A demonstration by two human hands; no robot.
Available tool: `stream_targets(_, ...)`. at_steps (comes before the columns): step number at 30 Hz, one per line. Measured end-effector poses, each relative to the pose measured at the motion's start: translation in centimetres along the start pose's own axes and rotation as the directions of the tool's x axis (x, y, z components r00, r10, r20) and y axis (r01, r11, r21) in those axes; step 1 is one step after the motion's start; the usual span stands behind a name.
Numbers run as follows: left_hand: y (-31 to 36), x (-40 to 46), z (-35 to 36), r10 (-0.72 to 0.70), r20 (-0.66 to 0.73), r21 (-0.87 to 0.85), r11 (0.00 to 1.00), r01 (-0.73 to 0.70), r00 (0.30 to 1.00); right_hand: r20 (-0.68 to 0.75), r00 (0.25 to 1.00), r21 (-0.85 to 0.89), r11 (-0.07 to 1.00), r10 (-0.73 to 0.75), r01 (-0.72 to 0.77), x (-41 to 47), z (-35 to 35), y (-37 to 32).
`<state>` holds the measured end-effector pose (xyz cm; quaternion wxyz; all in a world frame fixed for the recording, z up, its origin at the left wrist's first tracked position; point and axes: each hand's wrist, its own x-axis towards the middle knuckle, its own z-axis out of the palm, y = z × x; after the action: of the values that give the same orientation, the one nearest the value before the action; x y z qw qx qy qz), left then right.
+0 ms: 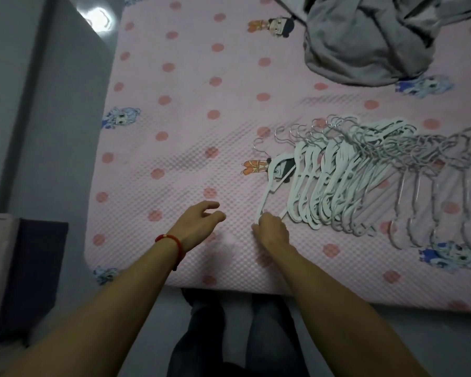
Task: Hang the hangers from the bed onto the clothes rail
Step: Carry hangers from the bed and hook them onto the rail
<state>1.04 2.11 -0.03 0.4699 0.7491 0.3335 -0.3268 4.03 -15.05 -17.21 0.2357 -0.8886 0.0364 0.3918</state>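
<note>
Pink quilted bed sheet with red dots and cartoon figures fills the view; grey floor at left. Row of white plastic hangers with metal hooks lies overlapped on the sheet's right side. Right hand pinches the near end of the leftmost white hanger, which sits apart from the row. Left hand, red cord bracelet on its wrist, hovers just beside, fingers loosely spread, holding nothing. Crumpled grey blanket top right.
</note>
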Motion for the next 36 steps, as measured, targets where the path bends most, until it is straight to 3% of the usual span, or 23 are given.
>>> stream_targets(3,-0.6,-0.8,-1.0,-0.020,-0.038,0.002,1.000,0.020,0.999,0.043,0.987,-0.019,0.988,-0.153,0.154,-2.1,0.3,-2.5)
stream_targets(7,-2.2,-2.4,-2.5,-0.084,-0.126,-0.026,0.996,0.082,0.988,0.073,0.940,0.137,0.937,-0.333,0.321,-5.8,0.2,-6.4)
stream_targets(10,-4.3,-4.3,-3.6,-0.164,-0.154,-0.189,0.973,0.134,0.974,0.129,0.871,0.226,0.870,-0.473,0.439,-8.9,-0.5,-8.6)
stream_targets(13,-6.8,-6.3,-4.6,-0.229,-0.069,-0.460,0.871,0.172,0.971,0.258,0.755,0.269,0.795,-0.603,0.544,-12.1,-1.5,-10.3)
stream_targets(17,-9.9,-9.7,-5.5,-0.220,-0.017,-0.745,0.653,0.134,0.975,0.442,0.532,0.319,0.681,-0.722,0.659,-16.4,-2.8,-13.4)
stream_targets(22,-15.7,-15.6,-6.6,-0.265,-0.110,-0.933,0.361,-0.008,0.958,0.638,0.256,0.252,0.510,-0.726,0.822,-21.8,-0.7,-17.1)
stream_targets(25,-19.8,-20.7,-6.4,-0.353,-0.232,-0.950,0.284,-0.133,0.907,0.688,0.165,0.149,0.360,-0.707,0.921,-25.2,2.0,-19.6)
stream_targets(27,-22.7,-24.4,-5.6,-0.419,-0.312,-0.937,0.283,-0.204,0.853,0.663,0.130,0.126,0.282,-0.738,0.951,-28.2,4.0,-22.1)
stream_targets(32,-30.3,-33.5,-2.8,-0.548,-0.483,-0.871,0.380,-0.311,0.683,0.499,-0.058,0.208,0.054,-0.865,0.977,-39.2,10.5,-28.4)
stream_targets(36,-35.7,-39.6,0.1,-0.584,-0.544,-0.839,0.403,-0.366,0.603,0.475,-0.262,0.319,-0.113,-0.840,0.941,-48.6,16.3,-30.1)
